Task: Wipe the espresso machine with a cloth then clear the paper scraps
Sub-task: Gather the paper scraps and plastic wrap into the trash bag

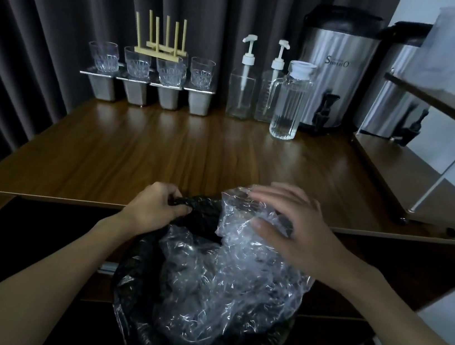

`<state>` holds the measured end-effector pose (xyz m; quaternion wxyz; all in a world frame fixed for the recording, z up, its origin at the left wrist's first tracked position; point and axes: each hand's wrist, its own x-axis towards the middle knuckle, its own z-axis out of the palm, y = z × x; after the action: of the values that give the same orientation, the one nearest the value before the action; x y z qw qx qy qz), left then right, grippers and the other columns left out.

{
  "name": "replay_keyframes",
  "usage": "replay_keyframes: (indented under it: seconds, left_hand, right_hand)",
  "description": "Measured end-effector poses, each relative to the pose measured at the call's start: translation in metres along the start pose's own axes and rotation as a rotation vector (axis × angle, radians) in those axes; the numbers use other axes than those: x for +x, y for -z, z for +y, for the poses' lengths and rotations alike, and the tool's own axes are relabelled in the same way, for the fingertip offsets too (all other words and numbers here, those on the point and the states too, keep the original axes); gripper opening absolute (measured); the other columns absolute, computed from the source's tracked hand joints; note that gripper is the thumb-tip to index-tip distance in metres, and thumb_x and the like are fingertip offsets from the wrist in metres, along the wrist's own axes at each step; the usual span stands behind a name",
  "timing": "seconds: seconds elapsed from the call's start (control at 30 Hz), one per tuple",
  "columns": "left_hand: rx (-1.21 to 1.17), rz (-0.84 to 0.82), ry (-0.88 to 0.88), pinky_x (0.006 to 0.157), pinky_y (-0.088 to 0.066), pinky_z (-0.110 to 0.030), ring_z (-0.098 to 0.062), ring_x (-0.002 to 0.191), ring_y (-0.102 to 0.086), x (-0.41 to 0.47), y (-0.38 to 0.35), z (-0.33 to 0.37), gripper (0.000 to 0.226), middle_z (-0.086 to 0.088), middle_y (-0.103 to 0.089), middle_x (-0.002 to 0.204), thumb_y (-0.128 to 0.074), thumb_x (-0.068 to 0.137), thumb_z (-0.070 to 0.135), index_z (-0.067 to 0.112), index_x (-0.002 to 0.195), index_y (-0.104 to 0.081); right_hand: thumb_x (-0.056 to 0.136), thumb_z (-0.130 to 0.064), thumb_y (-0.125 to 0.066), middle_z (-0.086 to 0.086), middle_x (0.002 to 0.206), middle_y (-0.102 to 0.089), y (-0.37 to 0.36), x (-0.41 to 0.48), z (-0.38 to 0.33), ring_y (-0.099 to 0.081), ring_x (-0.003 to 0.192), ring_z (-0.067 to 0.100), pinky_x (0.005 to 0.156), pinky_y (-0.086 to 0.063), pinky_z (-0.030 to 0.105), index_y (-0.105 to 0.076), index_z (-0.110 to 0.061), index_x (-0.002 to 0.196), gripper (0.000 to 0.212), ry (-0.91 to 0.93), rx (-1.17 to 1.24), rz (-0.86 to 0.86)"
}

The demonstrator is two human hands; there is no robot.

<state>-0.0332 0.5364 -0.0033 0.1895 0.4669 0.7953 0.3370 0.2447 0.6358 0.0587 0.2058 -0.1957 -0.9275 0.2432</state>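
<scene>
The left hand (157, 206) grips the black bin bag (130, 284) by its rim while the right hand (285, 227), fingers spread, presses crumpled clear plastic (228, 283) into it just below; no paper scraps show on the surface (165, 149) beyond, so clearing looks nearly done.

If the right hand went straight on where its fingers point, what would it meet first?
The right hand touches the clear plastic; past it, probably the left hand on the black bag.
</scene>
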Motion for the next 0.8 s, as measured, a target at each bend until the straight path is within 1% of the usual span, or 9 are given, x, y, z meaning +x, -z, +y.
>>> replay_keyframes:
  seconds: [0.13, 0.27, 0.33, 0.43, 0.5, 0.57, 0.67, 0.73, 0.8]
  left_hand:
    - [-0.006, -0.003, 0.0, 0.05, -0.044, -0.026, 0.0, 0.047, -0.058, 0.0, 0.0, 0.001, 0.021, 0.002, -0.068, 0.065, -0.078, 0.085, 0.029, 0.014, 0.076, -0.067]
    - [0.024, 0.02, -0.01, 0.057, -0.049, -0.03, -0.009, 0.057, -0.062, 0.001, 0.0, 0.001, 0.021, -0.001, -0.07, 0.069, -0.079, 0.084, 0.03, 0.016, 0.073, -0.067]
    - [0.026, 0.007, -0.008, 0.056, -0.049, -0.03, -0.009, 0.057, -0.063, 0.001, 0.0, 0.002, 0.021, -0.002, -0.071, 0.069, -0.079, 0.084, 0.03, 0.017, 0.074, -0.067]
    - [0.048, 0.01, -0.011, 0.055, -0.047, -0.029, -0.009, 0.055, -0.062, 0.0, 0.001, 0.004, 0.021, -0.001, -0.07, 0.067, -0.079, 0.085, 0.03, 0.017, 0.073, -0.066]
    - [0.048, 0.01, -0.008, 0.055, -0.048, -0.03, -0.009, 0.055, -0.062, -0.001, 0.0, 0.004, 0.021, 0.0, -0.07, 0.066, -0.079, 0.085, 0.03, 0.017, 0.074, -0.067]
    - [0.052, 0.013, -0.012, 0.055, -0.048, -0.029, -0.009, 0.056, -0.062, -0.002, -0.001, 0.003, 0.02, 0.001, -0.069, 0.067, -0.079, 0.085, 0.029, 0.019, 0.074, -0.066]
    - [0.05, 0.034, -0.025, 0.056, -0.044, -0.027, -0.01, 0.06, -0.06, -0.004, -0.005, -0.001, 0.021, 0.004, -0.066, 0.068, -0.078, 0.085, 0.028, 0.022, 0.073, -0.063]
    - [0.035, 0.043, -0.019, 0.058, -0.046, -0.028, -0.011, 0.063, -0.062, -0.003, -0.006, -0.003, 0.021, 0.003, -0.067, 0.07, -0.078, 0.085, 0.029, 0.022, 0.073, -0.063]
    - [0.012, 0.047, -0.011, 0.058, -0.047, -0.029, -0.012, 0.063, -0.062, -0.002, -0.006, -0.004, 0.021, 0.002, -0.068, 0.07, -0.079, 0.084, 0.029, 0.022, 0.073, -0.063]
  right_hand:
    - [0.089, -0.059, -0.052, -0.024, 0.153, -0.03, -0.004, -0.013, 0.007, -0.028, 0.137, -0.01, 0.114, -0.03, 0.031, -0.031, -0.042, 0.148, 0.064, -0.145, 0.206, -0.193]
    - [0.09, -0.061, -0.048, -0.023, 0.157, -0.019, -0.027, -0.014, -0.005, -0.019, 0.14, -0.01, 0.114, -0.024, 0.024, -0.021, -0.039, 0.152, 0.071, -0.085, 0.181, -0.332]
    - [0.09, -0.065, -0.046, -0.02, 0.16, -0.008, -0.044, -0.01, -0.008, -0.012, 0.143, -0.004, 0.115, -0.021, 0.028, -0.012, -0.038, 0.153, 0.076, -0.064, 0.086, -0.482]
    - [0.085, -0.076, -0.041, -0.015, 0.162, 0.006, -0.074, 0.005, -0.003, -0.005, 0.149, 0.013, 0.119, -0.021, 0.043, -0.002, -0.036, 0.153, 0.088, -0.083, -0.121, -0.732]
    - [0.087, -0.074, -0.041, -0.009, 0.163, 0.009, -0.089, 0.018, 0.004, -0.002, 0.15, 0.017, 0.121, -0.016, 0.044, -0.001, -0.031, 0.155, 0.09, -0.115, -0.203, -0.835]
    - [0.09, -0.069, -0.042, -0.006, 0.164, 0.003, -0.095, 0.027, 0.009, -0.003, 0.15, 0.017, 0.122, -0.012, 0.04, -0.005, -0.026, 0.156, 0.087, -0.147, -0.199, -0.843]
    - [0.086, -0.077, -0.036, -0.009, 0.162, -0.013, -0.086, 0.02, 0.002, -0.012, 0.148, 0.013, 0.12, -0.014, 0.046, -0.019, -0.032, 0.153, 0.082, -0.092, -0.104, -0.662]
    - [0.084, -0.08, -0.035, -0.017, 0.162, -0.003, -0.073, 0.008, -0.006, 0.005, 0.149, 0.008, 0.117, 0.0, 0.049, -0.017, -0.043, 0.151, 0.079, -0.038, -0.097, -0.587]
    - [0.08, -0.08, -0.044, -0.022, 0.159, 0.02, -0.064, -0.006, -0.01, 0.026, 0.145, 0.009, 0.112, 0.006, 0.048, -0.003, -0.052, 0.149, 0.085, -0.04, -0.079, -0.638]
